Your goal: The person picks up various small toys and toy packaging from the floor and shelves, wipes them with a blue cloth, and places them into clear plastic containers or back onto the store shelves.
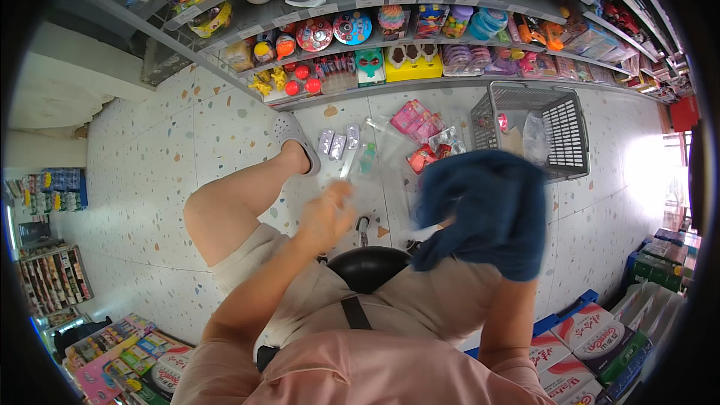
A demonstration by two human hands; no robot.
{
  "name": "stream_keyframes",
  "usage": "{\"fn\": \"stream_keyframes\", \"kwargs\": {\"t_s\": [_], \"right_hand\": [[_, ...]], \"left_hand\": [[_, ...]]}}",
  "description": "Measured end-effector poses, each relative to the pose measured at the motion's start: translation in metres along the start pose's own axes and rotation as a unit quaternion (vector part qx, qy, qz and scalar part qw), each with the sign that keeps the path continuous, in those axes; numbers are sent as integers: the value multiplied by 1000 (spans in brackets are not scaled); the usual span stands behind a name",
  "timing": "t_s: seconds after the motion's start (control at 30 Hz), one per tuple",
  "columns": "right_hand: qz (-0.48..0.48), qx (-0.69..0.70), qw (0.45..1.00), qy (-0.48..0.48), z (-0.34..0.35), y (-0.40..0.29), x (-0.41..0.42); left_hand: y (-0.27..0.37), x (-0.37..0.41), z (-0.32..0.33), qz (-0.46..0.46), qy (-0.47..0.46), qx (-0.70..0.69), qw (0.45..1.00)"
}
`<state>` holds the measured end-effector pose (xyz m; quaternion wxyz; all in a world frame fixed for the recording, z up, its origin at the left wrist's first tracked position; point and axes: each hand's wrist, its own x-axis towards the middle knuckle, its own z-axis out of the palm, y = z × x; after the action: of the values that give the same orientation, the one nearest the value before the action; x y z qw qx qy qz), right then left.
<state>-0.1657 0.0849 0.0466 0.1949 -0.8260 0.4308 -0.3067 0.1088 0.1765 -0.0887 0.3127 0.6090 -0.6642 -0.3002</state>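
A dark blue cloth (489, 208) hangs bunched over my right hand (448, 221) and forearm. Only a little skin shows through its folds, and motion blurs it. My left hand (328, 215) is raised above the floor in front of me, blurred, its fingers partly bent; I see no thing in it. Beyond it on the floor lie three small purple packs (337, 146) and a small green-tinted bottle (368, 158). Further right are pink packaged items (417, 121) and red packets (422, 157), close to the cloth.
A grey plastic basket (568, 132) with clear plastic in it stands at the right. Shelves of toys (368, 28) run along the front. I sit on a black round stool (368, 269). Cartons (590, 334) are stacked behind right, boxed goods (129, 354) behind left.
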Motion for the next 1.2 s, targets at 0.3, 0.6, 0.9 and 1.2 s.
{"fn": "stream_keyframes", "kwargs": {"t_s": [0.3, 0.6, 0.9, 1.2], "right_hand": [[-12, -296, 949, 112, -3, 42, 49], [17, -221, 975, 29, 20, 52, 54], [-6, -163, 986, 40, 21, 47, 71], [46, -136, 990, -13, 22, 47, 57]], "left_hand": [[-265, 36, 138, -357, 15, 100, 929], [-188, 144, 74, -151, 232, -5, 961], [-51, 275, -115, 70, 397, 430, 808], [-39, 219, -70, 139, 481, 139, 854]]}}
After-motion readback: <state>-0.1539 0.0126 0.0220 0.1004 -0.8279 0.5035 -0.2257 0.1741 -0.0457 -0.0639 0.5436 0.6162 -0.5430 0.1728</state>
